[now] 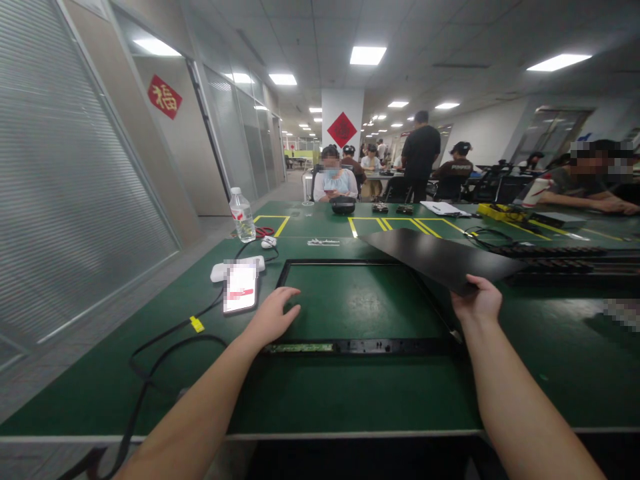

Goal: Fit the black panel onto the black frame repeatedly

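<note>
My right hand (pixel 479 301) grips the near edge of a thin black flat panel (pixel 435 257), which is tilted above the table on the right. Below it lies a black rectangular frame (pixel 395 346) with an open middle; a strip of green circuit board (pixel 300 348) shows in its near side. The panel hides the frame's far right corner. At the frame's left side, my left hand (pixel 273 317) has its fingers and thumb apart and holds nothing. Whether it touches the frame, I cannot tell.
Left of the frame, a lit phone (pixel 240 287) leans on a white object (pixel 216 272), with a water bottle (pixel 243 217) behind. A black cable (pixel 155 343) crosses the green table (pixel 360 397). Black parts (pixel 565 260) lie right. A person (pixel 334 180) sits across.
</note>
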{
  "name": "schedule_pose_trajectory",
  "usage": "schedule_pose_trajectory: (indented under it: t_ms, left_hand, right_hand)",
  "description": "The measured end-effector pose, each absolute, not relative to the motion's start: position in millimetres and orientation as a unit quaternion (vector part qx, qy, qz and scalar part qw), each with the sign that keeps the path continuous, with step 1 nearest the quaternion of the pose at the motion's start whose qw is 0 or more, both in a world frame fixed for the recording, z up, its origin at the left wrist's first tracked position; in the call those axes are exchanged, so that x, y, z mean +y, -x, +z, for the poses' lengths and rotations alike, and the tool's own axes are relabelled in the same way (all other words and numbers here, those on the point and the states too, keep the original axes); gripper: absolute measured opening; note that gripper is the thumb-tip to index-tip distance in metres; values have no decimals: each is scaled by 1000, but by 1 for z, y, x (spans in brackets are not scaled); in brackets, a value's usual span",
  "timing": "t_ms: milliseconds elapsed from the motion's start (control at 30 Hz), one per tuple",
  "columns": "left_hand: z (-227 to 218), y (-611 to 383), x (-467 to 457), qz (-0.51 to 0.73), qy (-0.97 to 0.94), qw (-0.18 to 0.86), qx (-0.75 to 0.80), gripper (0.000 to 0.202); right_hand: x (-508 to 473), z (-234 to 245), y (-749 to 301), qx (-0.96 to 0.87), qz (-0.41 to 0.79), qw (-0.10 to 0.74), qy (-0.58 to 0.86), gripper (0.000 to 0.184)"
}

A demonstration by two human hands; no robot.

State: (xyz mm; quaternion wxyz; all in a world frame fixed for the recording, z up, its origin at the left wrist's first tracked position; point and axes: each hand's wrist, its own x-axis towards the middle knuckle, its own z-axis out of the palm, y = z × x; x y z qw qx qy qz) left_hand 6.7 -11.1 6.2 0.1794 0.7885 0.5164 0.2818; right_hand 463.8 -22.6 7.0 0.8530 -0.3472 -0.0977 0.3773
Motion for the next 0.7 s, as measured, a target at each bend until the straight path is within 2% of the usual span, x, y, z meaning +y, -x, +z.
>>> schedule_pose_trajectory:
  t_ms: [167, 400, 533, 633, 700]
  left_hand:
    - [7, -6, -6, 356, -713, 225, 560, 49]
    - [9, -1, 3, 458, -569, 347, 588, 41]
    - [16, 1, 2, 507, -461, 472, 555, 34]
    - [26, 0, -3, 501, -401, 587, 494, 26]
    - [33, -1, -6, 503, -371, 624, 469, 26]
  right_hand:
    - [-33, 18, -449, -105, 389, 853, 331, 28]
    - [-40, 29, -438, -99, 463, 814, 335, 41]
    - [-44, 34, -437, -89, 478, 802, 346, 43]
    - [-46, 32, -440, -94, 486, 794, 352, 39]
    - [-46, 29, -443, -107, 482, 794, 356, 36]
